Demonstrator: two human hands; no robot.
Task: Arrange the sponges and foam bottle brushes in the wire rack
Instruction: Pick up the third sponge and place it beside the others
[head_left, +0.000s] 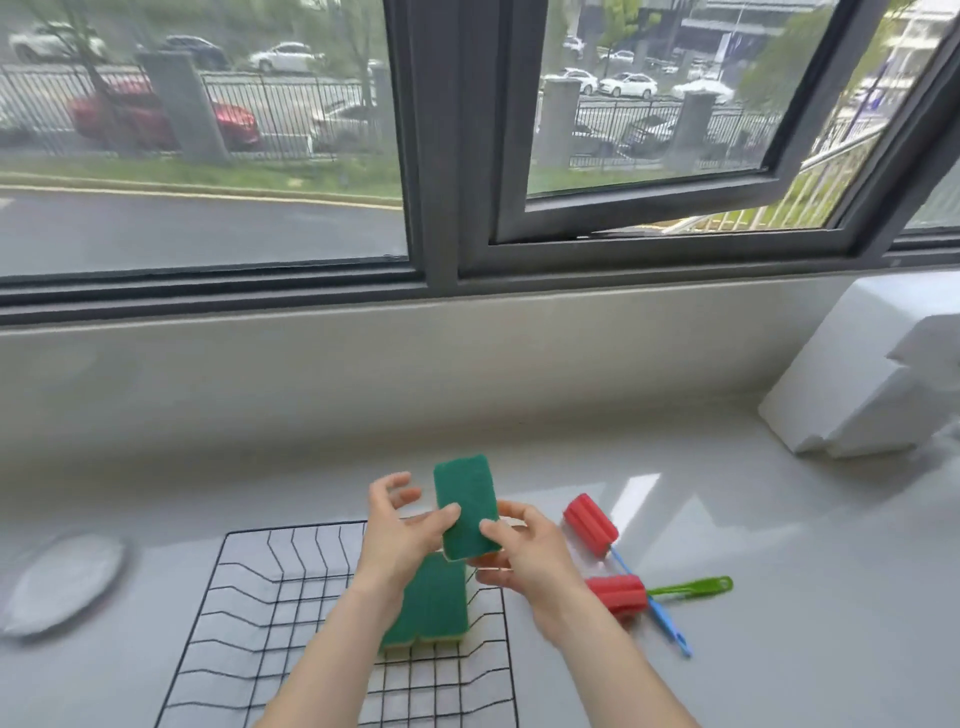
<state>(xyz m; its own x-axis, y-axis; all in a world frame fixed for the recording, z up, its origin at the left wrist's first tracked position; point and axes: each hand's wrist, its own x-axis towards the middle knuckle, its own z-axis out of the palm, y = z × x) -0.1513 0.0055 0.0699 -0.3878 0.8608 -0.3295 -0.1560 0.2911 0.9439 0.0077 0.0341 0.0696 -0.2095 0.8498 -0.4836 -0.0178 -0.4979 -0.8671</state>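
Observation:
A black wire rack (270, 587) lies on the grey counter at the lower middle. One green sponge with a yellow underside (431, 608) lies inside it, toward its right side. Above the rack I hold a second green sponge (465, 499) upright. My right hand (524, 561) grips its lower right edge, and the thumb of my left hand (400, 530) presses its left edge while the other fingers are spread. Two red foam bottle brushes lie on the counter right of the rack: one with a blue handle (592, 525) and one with a green handle (618, 595).
A round grey plate or lid (62, 582) lies at the left of the counter. A white box-like object (867, 374) stands at the back right. A low wall and a partly open window run along the back.

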